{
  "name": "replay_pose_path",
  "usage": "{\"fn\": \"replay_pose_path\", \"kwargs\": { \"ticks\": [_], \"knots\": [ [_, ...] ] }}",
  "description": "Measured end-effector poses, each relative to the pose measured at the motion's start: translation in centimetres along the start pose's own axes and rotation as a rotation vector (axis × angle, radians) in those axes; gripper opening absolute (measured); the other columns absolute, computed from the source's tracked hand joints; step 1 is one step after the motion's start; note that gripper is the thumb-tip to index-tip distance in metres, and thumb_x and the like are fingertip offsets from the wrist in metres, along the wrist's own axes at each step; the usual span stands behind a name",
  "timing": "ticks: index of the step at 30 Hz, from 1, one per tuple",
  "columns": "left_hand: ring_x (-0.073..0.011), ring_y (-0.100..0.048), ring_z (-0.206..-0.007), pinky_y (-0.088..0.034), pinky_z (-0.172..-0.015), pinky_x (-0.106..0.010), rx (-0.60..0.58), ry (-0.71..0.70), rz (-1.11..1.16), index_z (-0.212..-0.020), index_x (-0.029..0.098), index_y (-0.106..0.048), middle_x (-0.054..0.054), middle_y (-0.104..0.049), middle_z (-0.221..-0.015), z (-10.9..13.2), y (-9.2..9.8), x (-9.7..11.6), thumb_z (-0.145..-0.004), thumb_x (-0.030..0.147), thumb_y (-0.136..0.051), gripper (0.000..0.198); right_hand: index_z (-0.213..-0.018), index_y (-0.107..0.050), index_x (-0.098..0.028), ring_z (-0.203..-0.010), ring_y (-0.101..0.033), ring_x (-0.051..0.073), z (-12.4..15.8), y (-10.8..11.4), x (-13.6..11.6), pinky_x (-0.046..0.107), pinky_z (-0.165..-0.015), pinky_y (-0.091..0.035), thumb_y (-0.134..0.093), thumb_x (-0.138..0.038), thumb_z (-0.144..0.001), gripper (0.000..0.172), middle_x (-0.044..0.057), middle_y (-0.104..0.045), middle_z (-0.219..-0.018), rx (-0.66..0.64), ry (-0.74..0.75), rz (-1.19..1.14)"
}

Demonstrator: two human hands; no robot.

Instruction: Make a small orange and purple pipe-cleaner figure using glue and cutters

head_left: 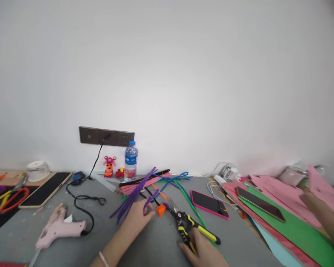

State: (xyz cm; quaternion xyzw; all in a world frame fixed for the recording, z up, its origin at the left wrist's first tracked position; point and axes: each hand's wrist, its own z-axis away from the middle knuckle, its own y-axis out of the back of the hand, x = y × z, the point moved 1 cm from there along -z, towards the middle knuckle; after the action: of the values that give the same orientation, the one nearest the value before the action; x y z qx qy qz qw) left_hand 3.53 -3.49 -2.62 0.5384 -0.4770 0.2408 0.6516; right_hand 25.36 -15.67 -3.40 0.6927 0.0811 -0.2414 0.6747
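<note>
My left hand (137,218) is closed in a pinch on a short purple pipe cleaner (151,198), just in front of the pile. Lower right of it, my right hand (202,249) wraps round the yellow-and-black handles of the pliers (186,226). These handles are spread apart, and the metal jaws point away from me. Between my left hand and the jaws lies a small orange curled piece (160,210), a bit of purple beside it. Behind my left hand, long purple pipe cleaners (133,196) lie across pink, black and blue ones (172,178).
A pink glue gun (61,229) and a phone (46,190) lie left. A water bottle (131,163) stands by a small pink-and-orange figure (109,167). Right are a pink-cased phone (209,204) and coloured sheets (292,224), where another person's hand (317,207) holds pink paper.
</note>
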Motion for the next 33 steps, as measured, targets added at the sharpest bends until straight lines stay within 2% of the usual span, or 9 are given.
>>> {"fn": "replay_pose_path", "kwargs": {
  "ticks": [2,4,7,10,16,19,24,27,33],
  "knots": [
    [-0.0183,-0.051,-0.056,-0.030,-0.056,-0.026,0.018,-0.013,-0.155,-0.088,0.018,-0.066,0.004,-0.051,-0.053,0.2,-1.2,0.3,-0.071,0.035,-0.065,0.024,-0.080,-0.057,-0.025,-0.073,-0.070,0.026,0.1,-1.6,0.8,0.029,-0.058,-0.045,-0.054,-0.039,-0.080,0.015,0.008,-0.073,-0.080,0.075,0.017,0.005],
    [-0.0248,-0.060,-0.071,-0.035,-0.062,-0.028,0.054,-0.026,-0.284,-0.094,0.017,-0.067,-0.005,-0.064,-0.069,0.4,-2.1,0.6,-0.073,0.037,-0.064,0.029,-0.094,-0.059,-0.023,-0.078,-0.071,0.028,0.2,-2.5,0.9,0.030,-0.059,-0.047,-0.047,-0.037,-0.084,0.020,0.012,-0.074,-0.087,0.093,0.017,0.013],
    [-0.0297,-0.064,-0.080,-0.038,-0.065,-0.030,0.049,-0.003,-0.412,-0.098,0.017,-0.067,-0.013,-0.069,-0.082,0.3,-2.7,1.0,-0.078,0.038,-0.059,0.031,-0.102,-0.059,-0.020,-0.081,-0.072,0.029,0.3,-2.5,0.3,0.031,-0.061,-0.048,-0.040,-0.039,-0.088,0.030,0.014,-0.075,-0.087,0.064,0.022,0.011],
    [-0.0286,-0.065,-0.079,-0.037,-0.064,-0.029,0.051,0.034,-0.448,-0.093,0.017,-0.067,-0.013,-0.070,-0.082,-0.1,-2.6,1.1,-0.079,0.038,-0.056,0.027,-0.099,-0.058,-0.021,-0.084,-0.071,0.028,0.8,-1.6,-0.2,0.031,-0.064,-0.049,-0.038,-0.041,-0.088,0.031,0.013,-0.074,-0.088,0.075,0.031,-0.028],
    [-0.0225,-0.063,-0.070,-0.036,-0.060,-0.026,0.083,-0.054,-0.220,-0.084,0.018,-0.063,-0.007,-0.069,-0.074,-0.8,-2.0,0.9,-0.076,0.029,-0.059,0.015,-0.079,-0.052,-0.025,-0.066,-0.067,0.021,1.5,-0.6,-0.6,0.026,-0.060,-0.050,-0.041,-0.047,-0.088,0.026,0.004,-0.068,-0.072,0.139,0.174,-0.210],
    [-0.0239,-0.064,-0.077,-0.042,-0.069,-0.028,0.123,-0.130,-0.042,-0.085,0.018,-0.061,-0.008,-0.070,-0.083,-1.0,-1.7,0.7,-0.074,0.030,-0.061,0.016,-0.074,-0.050,-0.025,-0.058,-0.062,0.019,1.5,-0.5,-1.1,0.024,-0.055,-0.049,-0.044,-0.047,-0.087,0.026,0.001,-0.063,-0.065,0.192,0.233,-0.243],
    [-0.0243,-0.064,-0.086,-0.046,-0.077,-0.031,0.170,-0.157,0.200,-0.090,0.018,-0.059,-0.007,-0.069,-0.090,-1.2,-1.3,0.3,-0.073,0.033,-0.065,0.023,-0.071,-0.049,-0.024,-0.054,-0.059,0.018,1.3,-0.9,-1.4,0.023,-0.052,-0.049,-0.045,-0.046,-0.087,0.028,0.000,-0.060,-0.061,0.233,0.269,-0.259],
    [-0.0236,-0.064,-0.083,-0.046,-0.077,-0.031,0.164,-0.184,0.227,-0.089,0.017,-0.062,-0.006,-0.070,-0.087,-1.1,-0.9,0.3,-0.073,0.035,-0.066,0.024,-0.072,-0.050,-0.023,-0.054,-0.060,0.018,1.2,-1.2,-1.2,0.024,-0.052,-0.049,-0.046,-0.045,-0.087,0.027,0.001,-0.061,-0.061,0.235,0.272,-0.259],
    [-0.0199,-0.058,-0.063,-0.042,-0.063,-0.027,0.219,-0.141,0.077,-0.080,0.018,-0.065,-0.001,-0.064,-0.064,-1.0,-1.0,0.2,-0.069,0.032,-0.067,0.018,-0.078,-0.058,-0.023,-0.058,-0.063,0.020,1.2,-1.1,-1.5,0.025,-0.055,-0.051,-0.048,-0.043,-0.087,0.024,0.003,-0.065,-0.066,0.235,0.272,-0.210]
  ]
}}
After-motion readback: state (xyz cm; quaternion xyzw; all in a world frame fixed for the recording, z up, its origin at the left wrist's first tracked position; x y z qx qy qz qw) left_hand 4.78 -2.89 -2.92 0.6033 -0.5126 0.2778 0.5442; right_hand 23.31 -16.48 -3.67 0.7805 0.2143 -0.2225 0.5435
